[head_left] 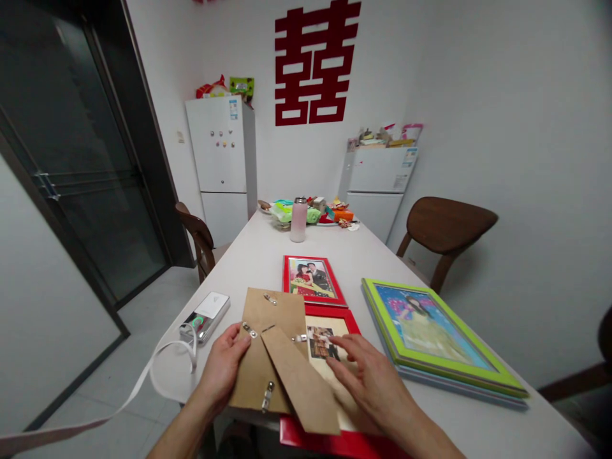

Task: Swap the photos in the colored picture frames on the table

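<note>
My left hand (220,366) grips the left edge of a brown cardboard frame backing (272,338) with metal clips and a fold-out stand, lifted off the frame. Under it lies an opened red photo frame (335,440) at the table's near edge. Inside the frame is a cream mat with a small photo (320,341). My right hand (370,379) rests flat on that mat, fingers spread, fingertips just beside the photo.
A second red framed photo (312,278) lies behind. A stack of green-framed pictures (433,331) sits to the right. A white device with a strap (206,314) lies left. A pink bottle (299,218) and clutter stand at the white table's (258,255) far end. Wooden chairs (447,229) flank it.
</note>
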Demonstrator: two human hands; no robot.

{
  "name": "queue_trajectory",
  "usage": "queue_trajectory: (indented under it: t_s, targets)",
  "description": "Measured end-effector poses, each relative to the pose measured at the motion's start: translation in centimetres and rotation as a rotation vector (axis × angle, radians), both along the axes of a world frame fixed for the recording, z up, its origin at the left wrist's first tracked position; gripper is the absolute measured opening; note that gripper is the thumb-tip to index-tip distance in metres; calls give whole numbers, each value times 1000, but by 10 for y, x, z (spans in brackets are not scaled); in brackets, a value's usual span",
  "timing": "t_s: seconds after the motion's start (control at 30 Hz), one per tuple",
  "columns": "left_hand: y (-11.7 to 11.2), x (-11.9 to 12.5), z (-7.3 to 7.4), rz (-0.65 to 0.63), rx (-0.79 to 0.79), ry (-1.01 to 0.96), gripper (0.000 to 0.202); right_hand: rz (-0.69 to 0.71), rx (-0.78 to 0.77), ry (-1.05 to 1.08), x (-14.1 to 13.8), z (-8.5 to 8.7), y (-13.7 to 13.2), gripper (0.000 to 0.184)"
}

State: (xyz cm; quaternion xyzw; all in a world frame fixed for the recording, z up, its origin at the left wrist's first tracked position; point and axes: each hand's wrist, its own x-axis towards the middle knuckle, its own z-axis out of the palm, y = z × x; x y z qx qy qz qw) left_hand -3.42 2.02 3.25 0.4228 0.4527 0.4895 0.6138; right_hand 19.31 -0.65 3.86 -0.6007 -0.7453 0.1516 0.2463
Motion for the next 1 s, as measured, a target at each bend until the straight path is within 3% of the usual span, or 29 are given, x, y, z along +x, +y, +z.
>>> queue_trajectory:
  t_s: [0.13,0.23,0.43,0.6,0.73,0.87,1.0]
  targets:
    - [6,-36,-3,46,-12,138,31,-162,-61,-169,26,-16,7,38]
    - [11,-47,-8,49,-5,230,28,-220,-83,-254,35,-23,7,38]
    - [18,-48,-13,29,74,527,28,-225,-158,-299,36,-29,9,45]
    - [17,-46,-16,147,182,882,50,-243,-111,-270,35,-29,11,43]
    - [14,-44,-18,179,249,1084,49,-287,-84,-211,37,-29,12,46]
    - [13,-40,-20,178,332,1188,43,-331,-110,66,37,-24,12,57]
    - [9,-16,-21,128,461,1183,43,-286,-382,749,33,-11,5,68]
